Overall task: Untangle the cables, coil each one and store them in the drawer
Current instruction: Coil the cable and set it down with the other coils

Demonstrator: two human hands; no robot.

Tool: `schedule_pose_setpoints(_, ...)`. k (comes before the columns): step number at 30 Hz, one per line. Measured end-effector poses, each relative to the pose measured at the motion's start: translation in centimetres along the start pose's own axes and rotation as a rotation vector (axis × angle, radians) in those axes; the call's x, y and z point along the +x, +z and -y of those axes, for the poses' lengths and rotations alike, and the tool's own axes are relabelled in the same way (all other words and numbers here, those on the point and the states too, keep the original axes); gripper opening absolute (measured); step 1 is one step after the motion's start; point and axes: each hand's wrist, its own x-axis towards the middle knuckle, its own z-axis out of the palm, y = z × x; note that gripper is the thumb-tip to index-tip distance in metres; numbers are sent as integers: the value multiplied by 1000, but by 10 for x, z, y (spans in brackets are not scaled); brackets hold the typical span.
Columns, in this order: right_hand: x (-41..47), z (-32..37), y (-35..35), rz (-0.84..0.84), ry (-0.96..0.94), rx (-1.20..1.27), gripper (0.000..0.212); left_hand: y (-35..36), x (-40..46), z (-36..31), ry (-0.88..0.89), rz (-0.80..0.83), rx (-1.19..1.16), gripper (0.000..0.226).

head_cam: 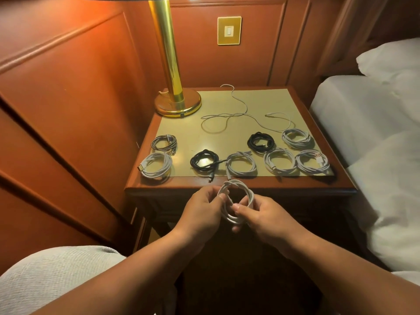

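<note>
While both hands work in front of the table (241, 187), scene reads left to right like this: grey blanket (56, 273) bottom left, wood wall panels behind. Brass lamp (175, 96) stands on table's rear left corner. Striped coil (164, 143) lies at table's left side, white coil (156, 165) just in front of it. Next along the front row: black coil (204, 160) with its plug end poking toward the table edge, then a second white coil (241, 165), a third (280, 161), a fourth (313, 161) at the right end. Behind that row, second black coil (261, 142) and a fifth white coil (296, 138) beside it. Loose white cable (238, 115) sprawls uncoiled across the table's middle and rear, one end trailing toward the wall. Left hand (202, 208) has fingers curled, pinching the left side of the held coil (236, 201); right hand (266, 214) has fingers and thumb clamped on its right and lower side. Held coil is white, several loops, upright-ish, off the table, just in front of its front edge. Drawer front sits below that edge in shadow; cannot tell whether it's open. Wall switch plate (229, 30) above table, bed (375, 123) with white sheets on the right.
</note>
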Motion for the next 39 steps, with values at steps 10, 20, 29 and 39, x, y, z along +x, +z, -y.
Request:
schedule_pose_setpoints(10, 10, -2, -1, -176, -72, -25, 25, -2, -3, -8, -142, 163, -566, 27)
schedule_pose_setpoints(20, 22, 7, 2, -161, -6, 59, 15, -9, -1, -13, -241, 265, -850, 37)
schedule_pose_setpoints(29, 24, 16, 7, -123, 24, 234, 30, -10, 1, -16, -264, 217, -1104, 34)
schedule_pose_setpoints(39, 18, 17, 10, -51, 140, 561, 13, -11, 5, -15, -222, 261, -1132, 53)
